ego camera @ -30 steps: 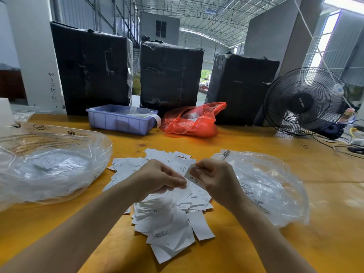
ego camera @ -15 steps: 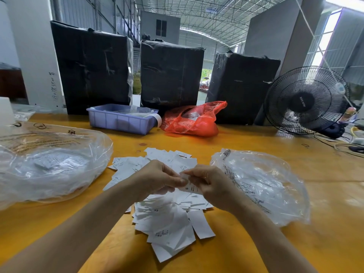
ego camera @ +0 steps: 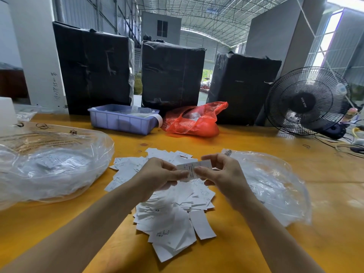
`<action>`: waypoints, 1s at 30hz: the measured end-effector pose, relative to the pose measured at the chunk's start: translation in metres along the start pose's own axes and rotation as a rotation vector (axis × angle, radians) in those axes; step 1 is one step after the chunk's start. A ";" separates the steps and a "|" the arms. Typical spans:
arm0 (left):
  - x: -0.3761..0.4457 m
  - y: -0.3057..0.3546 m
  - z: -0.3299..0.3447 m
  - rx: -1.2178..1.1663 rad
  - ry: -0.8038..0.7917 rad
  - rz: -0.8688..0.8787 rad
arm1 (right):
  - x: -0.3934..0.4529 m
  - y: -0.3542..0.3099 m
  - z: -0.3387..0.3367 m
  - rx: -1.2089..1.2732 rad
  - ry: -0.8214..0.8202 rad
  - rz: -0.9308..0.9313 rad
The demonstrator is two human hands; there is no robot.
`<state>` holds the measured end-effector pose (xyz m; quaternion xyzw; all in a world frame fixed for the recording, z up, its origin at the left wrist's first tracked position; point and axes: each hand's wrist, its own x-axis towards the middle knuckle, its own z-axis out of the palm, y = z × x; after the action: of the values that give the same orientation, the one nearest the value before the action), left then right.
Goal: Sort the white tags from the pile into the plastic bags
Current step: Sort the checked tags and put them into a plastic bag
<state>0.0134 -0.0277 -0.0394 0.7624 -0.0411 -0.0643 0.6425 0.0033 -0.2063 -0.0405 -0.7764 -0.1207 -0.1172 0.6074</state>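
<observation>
On the yellow table (ego camera: 246,146) in a warehouse, I see my left hand (ego camera: 157,174) and right hand (ego camera: 222,174) pinching one white tag (ego camera: 194,167) above the pile (ego camera: 169,213); it looks flimsy and light, best gripped at its edges.

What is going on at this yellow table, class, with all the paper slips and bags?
A person is sorting white tags. Both hands, left hand and right hand, hold one printed tag between the fingertips above the loose pile of tags on the table. A clear plastic bag with tags inside lies to the left, and another clear bag lies to the right. The held tag has not gone into either bag yet.
</observation>
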 end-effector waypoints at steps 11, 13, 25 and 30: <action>0.001 -0.006 0.011 -0.109 -0.020 -0.026 | -0.001 0.003 0.007 -0.221 -0.085 -0.120; 0.001 -0.008 0.011 -0.125 -0.028 -0.022 | 0.000 0.001 0.003 -0.213 -0.111 -0.113; 0.004 -0.026 0.014 0.064 0.019 0.024 | -0.002 0.011 0.008 -0.278 -0.190 0.023; 0.001 -0.001 -0.012 0.246 -0.205 0.027 | 0.001 0.009 0.001 -0.272 -0.145 0.025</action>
<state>0.0159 -0.0165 -0.0383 0.8241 -0.1244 -0.1274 0.5378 0.0070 -0.2077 -0.0484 -0.8595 -0.1374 -0.0687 0.4876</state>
